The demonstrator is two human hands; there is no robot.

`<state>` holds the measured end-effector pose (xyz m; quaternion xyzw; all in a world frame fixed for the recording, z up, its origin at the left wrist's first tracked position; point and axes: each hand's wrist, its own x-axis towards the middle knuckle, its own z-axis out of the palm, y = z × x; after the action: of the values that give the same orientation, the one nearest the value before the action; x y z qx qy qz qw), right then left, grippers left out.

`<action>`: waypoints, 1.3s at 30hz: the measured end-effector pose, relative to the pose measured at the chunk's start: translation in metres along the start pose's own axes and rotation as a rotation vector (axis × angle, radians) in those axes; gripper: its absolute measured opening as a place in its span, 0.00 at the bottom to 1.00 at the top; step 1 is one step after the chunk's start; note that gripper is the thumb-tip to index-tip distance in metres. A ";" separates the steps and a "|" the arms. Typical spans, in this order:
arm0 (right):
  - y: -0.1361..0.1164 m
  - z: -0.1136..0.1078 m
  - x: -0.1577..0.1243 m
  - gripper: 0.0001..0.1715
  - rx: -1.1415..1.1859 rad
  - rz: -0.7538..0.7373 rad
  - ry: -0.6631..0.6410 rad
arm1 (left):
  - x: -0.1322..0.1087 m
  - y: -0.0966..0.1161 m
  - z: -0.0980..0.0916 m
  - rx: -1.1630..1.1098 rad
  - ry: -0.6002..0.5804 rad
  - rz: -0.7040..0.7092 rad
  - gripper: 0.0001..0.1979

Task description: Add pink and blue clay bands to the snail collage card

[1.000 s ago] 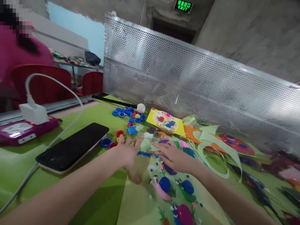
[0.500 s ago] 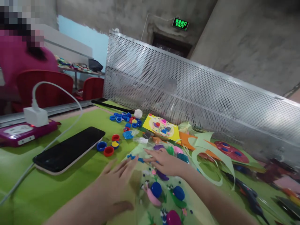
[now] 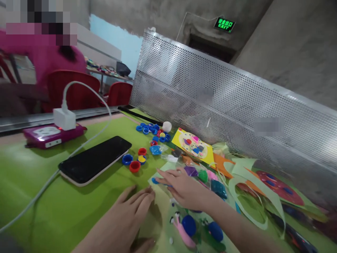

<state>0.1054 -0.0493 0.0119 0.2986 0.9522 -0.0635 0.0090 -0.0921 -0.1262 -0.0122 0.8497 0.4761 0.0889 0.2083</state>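
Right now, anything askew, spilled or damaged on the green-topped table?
Mildly untidy: pale green curled paper strips sprawl partly across the flat orange paper sheet, beyond the person's bare right hand. They look like loose, tangled scraps. No spill or breakage visible.

The concrete wall (image 3: 297, 45) at upper right is dim; the exit sign (image 3: 224, 24) glows green. Glare whitens the perforated panel (image 3: 184, 84) at right and the table (image 3: 65, 207) at far left. A soft shadow lies beside the left hand (image 3: 134, 209). Lower right is blurred; blocky pixels mask the upper left.
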 end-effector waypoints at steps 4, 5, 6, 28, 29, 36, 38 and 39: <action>-0.003 0.000 0.003 0.38 -0.027 -0.015 -0.052 | 0.000 -0.001 0.000 -0.020 -0.042 -0.005 0.35; -0.005 0.000 0.005 0.40 -0.051 -0.023 -0.070 | 0.001 -0.001 -0.001 -0.026 -0.054 -0.005 0.34; -0.007 0.000 0.007 0.40 -0.080 -0.029 -0.085 | 0.001 0.000 -0.002 -0.029 -0.062 -0.007 0.34; -0.005 0.004 0.008 0.45 -0.249 -0.067 -0.070 | -0.001 -0.008 0.022 0.046 0.250 0.118 0.30; -0.005 0.005 0.006 0.45 -0.257 -0.066 -0.075 | 0.000 -0.008 0.024 0.063 0.250 0.128 0.30; -0.007 0.010 0.002 0.41 -0.265 -0.087 -0.058 | 0.002 -0.010 0.020 0.096 0.166 0.153 0.30; -0.006 0.010 0.001 0.40 -0.261 -0.074 -0.060 | 0.001 -0.010 0.018 0.064 0.145 0.154 0.30; -0.006 0.010 0.000 0.39 -0.265 -0.068 -0.065 | 0.001 -0.010 0.018 0.048 0.150 0.139 0.30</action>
<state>0.1019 -0.0551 0.0027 0.2599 0.9611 0.0530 0.0772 -0.0929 -0.1258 -0.0325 0.8764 0.4323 0.1550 0.1450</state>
